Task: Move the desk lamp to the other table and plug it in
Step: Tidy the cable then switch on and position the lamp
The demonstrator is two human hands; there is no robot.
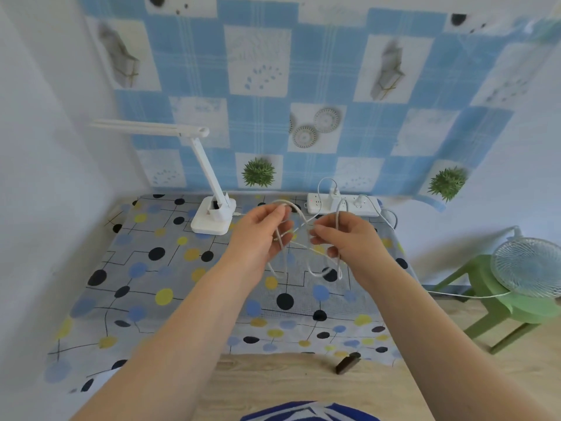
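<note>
A white desk lamp (209,205) stands upright at the back left of the table, its head folded out to the left. Its thin white cable (315,271) hangs in loops between my hands above the table. My left hand (258,238) pinches one loop of the cable. My right hand (346,238) pinches another strand, fingers curled round it. The cable runs up to a small white adapter (334,192) plugged into a white power strip (343,205) at the back of the table.
The table wears a grey cloth with dots (170,287). A green stool (510,305) with a small fan (528,265) stands at the right, a cord trailing from it. A dark small object (347,363) lies near the table's front edge. Walls close in behind and left.
</note>
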